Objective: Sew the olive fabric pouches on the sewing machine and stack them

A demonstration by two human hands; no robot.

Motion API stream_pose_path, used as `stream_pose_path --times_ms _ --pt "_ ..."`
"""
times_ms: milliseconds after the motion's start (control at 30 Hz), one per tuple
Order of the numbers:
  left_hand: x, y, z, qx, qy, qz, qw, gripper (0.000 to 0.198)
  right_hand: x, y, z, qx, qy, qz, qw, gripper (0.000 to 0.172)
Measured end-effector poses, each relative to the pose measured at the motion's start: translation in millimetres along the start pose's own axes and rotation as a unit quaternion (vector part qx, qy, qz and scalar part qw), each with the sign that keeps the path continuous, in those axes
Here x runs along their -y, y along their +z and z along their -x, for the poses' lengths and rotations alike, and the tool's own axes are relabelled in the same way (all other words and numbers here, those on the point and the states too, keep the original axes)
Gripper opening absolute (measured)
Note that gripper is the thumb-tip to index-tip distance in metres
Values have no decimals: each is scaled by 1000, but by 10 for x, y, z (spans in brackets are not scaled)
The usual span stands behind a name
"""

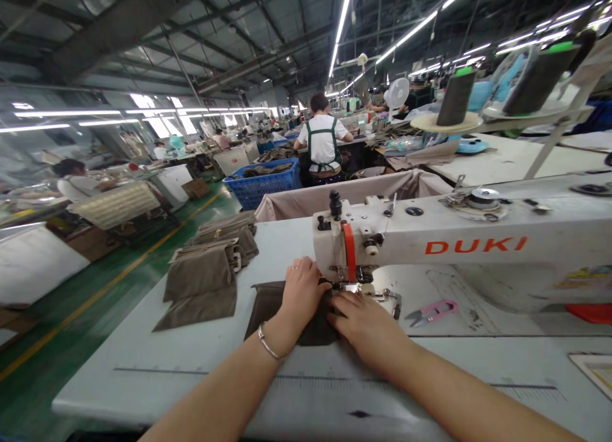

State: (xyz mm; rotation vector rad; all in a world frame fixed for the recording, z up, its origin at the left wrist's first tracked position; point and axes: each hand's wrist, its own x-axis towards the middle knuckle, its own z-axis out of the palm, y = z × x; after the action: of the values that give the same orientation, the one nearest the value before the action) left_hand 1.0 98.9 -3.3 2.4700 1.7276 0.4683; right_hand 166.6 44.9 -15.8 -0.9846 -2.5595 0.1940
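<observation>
A dark brown fabric piece [268, 308] lies flat on the sewing machine's bed, its far right part under the needle area. My left hand [302, 289] rests on top of it, fingers laid over the cloth and thumb stretched toward the presser foot [351, 287]. At the cloth's right edge, close beside the foot, my right hand [363, 321] has its fingers bent and closed on the fabric; the fingertips are partly hidden. The white sewing machine [406, 238] stands just beyond both hands. Pink-handled thread snips [434, 312] lie right of my right hand.
A stack of brown fabric pieces [205, 270] sits on the table's left side. Behind the machine is a cloth-lined bin [296, 203], with a blue crate [265, 180] past it. Thread cones [456, 97] stand at upper right. A co-worker [322, 139] sits ahead, facing away.
</observation>
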Motion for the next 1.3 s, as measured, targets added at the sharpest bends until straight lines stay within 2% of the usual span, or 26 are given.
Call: stream_pose_path --times_ms 100,200,367,467,600,867,1100,1300 --pt "-53 86 -65 5 33 12 999 10 -194 -48 72 17 -33 14 999 20" --pt "-99 101 93 13 65 32 997 9 -274 -7 222 15 -61 12 998 22" --pt "-117 46 415 20 148 65 987 27 -246 61 378 -45 -64 -2 997 28" --pt "-74 43 432 25 182 78 980 30 -213 36 379 -86 -78 -1 993 31" --pt "12 57 364 32 207 91 974 31 -187 22 356 -91 -83 -9 992 31" --pt "5 8 349 39 211 95 972 31 -153 35 340 -93 -83 -21 992 29" --pt "-9 -1 337 52 195 113 973 29 -156 8 345 -58 -60 -27 996 26" --pt "7 8 341 69 186 128 972 29 -136 56 340 -55 -63 -41 996 26"
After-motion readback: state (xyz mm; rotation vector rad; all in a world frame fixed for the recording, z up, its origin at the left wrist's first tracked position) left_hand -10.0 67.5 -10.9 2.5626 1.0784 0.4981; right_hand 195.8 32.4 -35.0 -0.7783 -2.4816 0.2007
